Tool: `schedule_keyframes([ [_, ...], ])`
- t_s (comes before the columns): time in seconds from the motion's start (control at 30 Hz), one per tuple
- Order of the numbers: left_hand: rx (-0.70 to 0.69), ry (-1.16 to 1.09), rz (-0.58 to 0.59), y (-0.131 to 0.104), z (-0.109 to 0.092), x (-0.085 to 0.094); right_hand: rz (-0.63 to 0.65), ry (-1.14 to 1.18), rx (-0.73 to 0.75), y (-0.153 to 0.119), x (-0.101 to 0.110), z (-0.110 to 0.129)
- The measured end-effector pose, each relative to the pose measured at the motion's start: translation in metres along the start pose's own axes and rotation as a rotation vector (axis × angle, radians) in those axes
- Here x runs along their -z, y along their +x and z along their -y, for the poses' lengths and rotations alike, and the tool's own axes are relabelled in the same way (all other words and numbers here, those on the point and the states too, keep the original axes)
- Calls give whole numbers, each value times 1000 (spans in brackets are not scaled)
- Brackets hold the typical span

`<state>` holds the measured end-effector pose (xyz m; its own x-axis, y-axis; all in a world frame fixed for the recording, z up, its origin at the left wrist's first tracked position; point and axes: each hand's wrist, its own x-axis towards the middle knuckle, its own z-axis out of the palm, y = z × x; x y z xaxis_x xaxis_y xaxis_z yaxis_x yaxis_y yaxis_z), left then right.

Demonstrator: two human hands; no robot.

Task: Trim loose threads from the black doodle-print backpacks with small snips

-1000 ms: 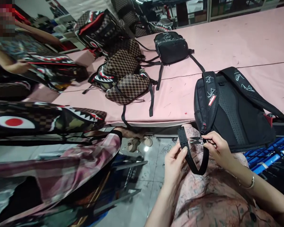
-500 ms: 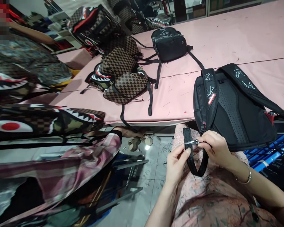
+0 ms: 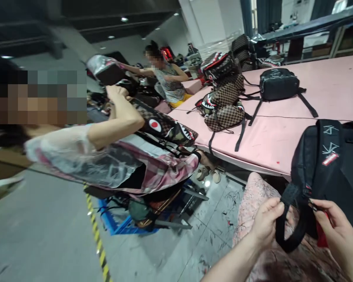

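My left hand (image 3: 267,219) pinches a black strap (image 3: 290,239) between thumb and fingers. The strap loops down in front of my lap and belongs to a black backpack (image 3: 307,152) that leans against the table edge, its shoulder strap (image 3: 329,145) marked with white scribbles and a red label. Just right of the loop, my right hand (image 3: 337,223) is closed on small thread snips (image 3: 312,205); only their dark tip shows between the fingers. Something red (image 3: 322,233) hangs beside that hand, partly hidden by it.
A pink table (image 3: 264,143) bears checkered shark-mouth bags (image 3: 225,117) and a black bag (image 3: 279,84). At left a seated co-worker (image 3: 111,156) handles a long shark-print bag (image 3: 164,125). Another person (image 3: 170,78) works farther back. A blue crate (image 3: 117,227) stands on the floor.
The view has swung left, bringing the co-workers in. The snips have moved off the strap to the right, and my hands are farther apart. The left hand keeps its hold.
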<state>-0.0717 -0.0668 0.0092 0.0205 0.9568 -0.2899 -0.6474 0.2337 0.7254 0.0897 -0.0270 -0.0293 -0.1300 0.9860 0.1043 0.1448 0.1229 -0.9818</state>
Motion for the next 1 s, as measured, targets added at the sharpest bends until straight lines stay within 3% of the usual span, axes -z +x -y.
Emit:
schedule_keyframes([
  [0.07, 129, -159, 140, 0, 8, -1, 77, 178, -123, 3, -1, -6],
  [0.17, 314, -132, 267, -3, 19, -3, 182, 264, -237, 8, -7, -1],
  [0.23, 254, -56, 161, -7, 22, -4, 153, 249, -279, 11, -13, 11],
  [0.33, 28, 161, -139, -13, 17, -3, 122, 244, -259, 16, -25, 29],
  [0.43, -65, 346, -232, -11, 8, 4, 179, 206, -242, 26, -35, 36],
  [0.57, -22, 201, -284, -7, 1, 11, 132, 125, -83, 28, -35, 33],
  [0.7, -7, 124, -307, -7, -2, 11, 37, -142, 154, 13, -22, 29],
  [0.83, -79, 201, -320, -5, -3, 12, -39, -479, 441, 2, -8, 30],
  [1.0, -87, 370, -325, -5, -4, 12, 22, -734, 601, 9, 5, 35],
])
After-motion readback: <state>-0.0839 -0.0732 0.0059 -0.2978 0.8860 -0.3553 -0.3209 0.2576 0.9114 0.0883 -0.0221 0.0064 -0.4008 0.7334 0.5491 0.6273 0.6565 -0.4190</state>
